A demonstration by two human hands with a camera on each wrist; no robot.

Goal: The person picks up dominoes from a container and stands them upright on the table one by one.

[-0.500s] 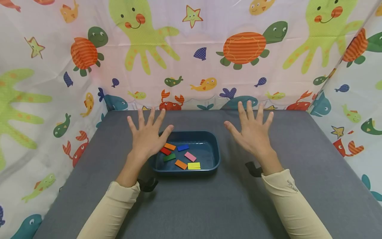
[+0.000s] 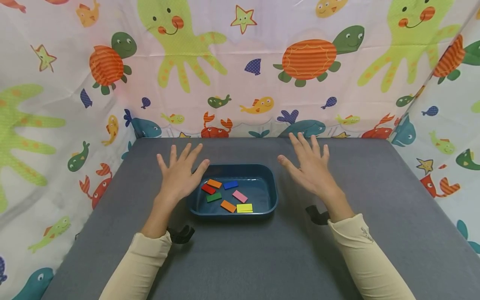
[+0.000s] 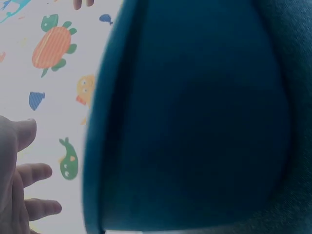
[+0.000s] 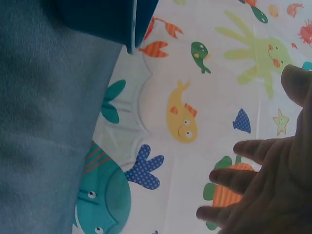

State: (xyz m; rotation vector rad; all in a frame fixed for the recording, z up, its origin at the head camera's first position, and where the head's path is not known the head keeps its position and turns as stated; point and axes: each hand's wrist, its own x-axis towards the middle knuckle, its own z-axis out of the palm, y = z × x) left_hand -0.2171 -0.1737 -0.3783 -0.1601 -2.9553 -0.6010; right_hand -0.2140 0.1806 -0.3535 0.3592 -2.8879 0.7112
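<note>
Head view shows the blue tray point(image 2: 263, 193) of colored blocks point(image 2: 239, 196) on the gray tabletop point(image 2: 240, 258) between the left hand point(image 2: 178, 179) and the right hand point(image 2: 313, 173), both with fingers spread; the left hand partly masks the tray's far-left corner, and contact cannot be determined. Left wrist view has the tray's dark side concealing the blocks; right wrist view crops the tray at the top. Relative to the earlier frame, both hands' fingertips sit lower, the left hand exposes more tray, and the blocks are unchanged.

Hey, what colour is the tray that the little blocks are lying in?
The tray is dark teal blue, seen best in the head view.
</note>
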